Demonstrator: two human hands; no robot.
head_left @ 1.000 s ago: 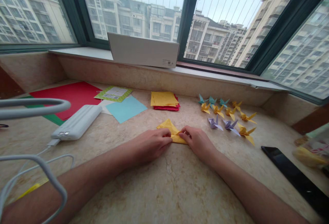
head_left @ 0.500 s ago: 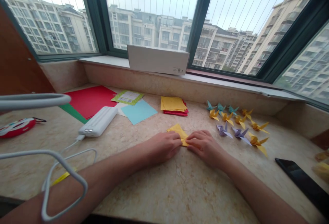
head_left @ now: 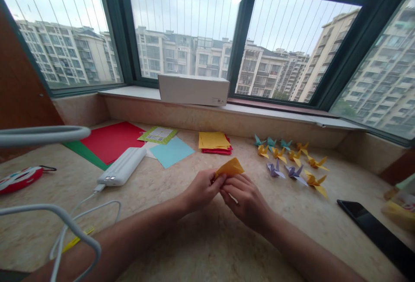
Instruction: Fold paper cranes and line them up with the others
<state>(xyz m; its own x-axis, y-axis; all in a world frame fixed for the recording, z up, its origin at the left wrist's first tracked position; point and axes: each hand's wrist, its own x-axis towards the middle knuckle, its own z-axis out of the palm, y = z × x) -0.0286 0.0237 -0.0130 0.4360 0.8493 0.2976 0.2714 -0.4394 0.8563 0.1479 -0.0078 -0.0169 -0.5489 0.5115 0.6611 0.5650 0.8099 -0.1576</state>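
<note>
A folded piece of yellow origami paper (head_left: 231, 167) is held up between my two hands, its pointed end toward the window. My left hand (head_left: 205, 187) pinches its left side, thumb across the near edge. Fingers of my right hand (head_left: 244, 195) are bent and pressed behind and under its lower right edge, and they partly hide it. Beyond the hands lies a stack of yellow paper squares (head_left: 214, 140) on red ones (head_left: 218, 151). To the right stand several folded paper cranes in yellow (head_left: 295, 156), teal (head_left: 271, 143) and purple (head_left: 294, 172).
Left on the marble counter are red sheets (head_left: 112, 141), a light blue square (head_left: 171, 151), a green packet (head_left: 158, 134), and a white power bank (head_left: 121, 167) with its cable (head_left: 66, 217). A black phone-like slab (head_left: 372, 226) lies right. A white box (head_left: 193, 90) stands on the sill.
Both hands have raised the yellow paper off the counter and tilted it up. The right hand has shifted its fingers under the paper. The camera view has tipped upward.
</note>
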